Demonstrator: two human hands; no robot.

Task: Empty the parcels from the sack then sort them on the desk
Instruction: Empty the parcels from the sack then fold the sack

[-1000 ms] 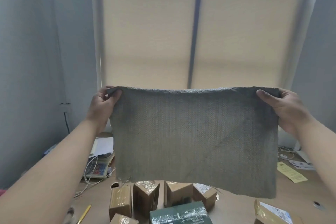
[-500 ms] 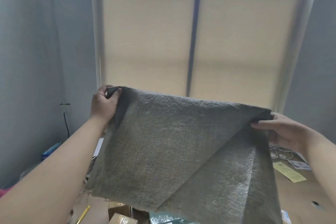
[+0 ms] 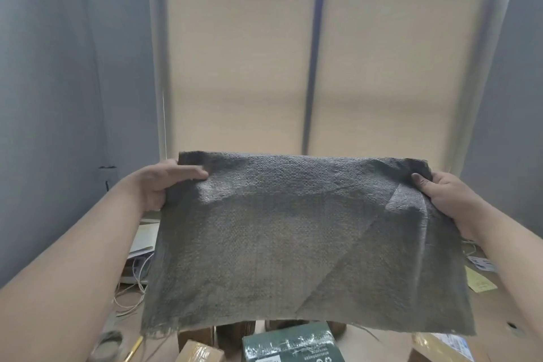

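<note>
A flat grey woven sack [image 3: 293, 238] hangs spread out in the air above the desk, folded over on itself with a diagonal crease at its right. My left hand [image 3: 164, 185] grips its upper left corner, thumb on the front. My right hand [image 3: 443, 197] grips its upper right corner. Below the sack's frayed lower edge lie the parcels: a dark green box [image 3: 291, 344], a taped brown box [image 3: 199, 353] and a taped parcel [image 3: 437, 348] at the right. Other brown boxes behind them are mostly hidden by the sack.
The wooden desk [image 3: 499, 311] carries white cables [image 3: 132, 291] and papers at the left, a yellow slip [image 3: 479, 282] and a printed label at the right, a tape roll [image 3: 108, 344] and a yellow pencil [image 3: 133, 348] near the front left. A blinded window stands behind.
The sack, first hanging full width, has been folded over; my right hand dipped with its corner and came back up level with the left hand. Both hands sit lower in the view.
</note>
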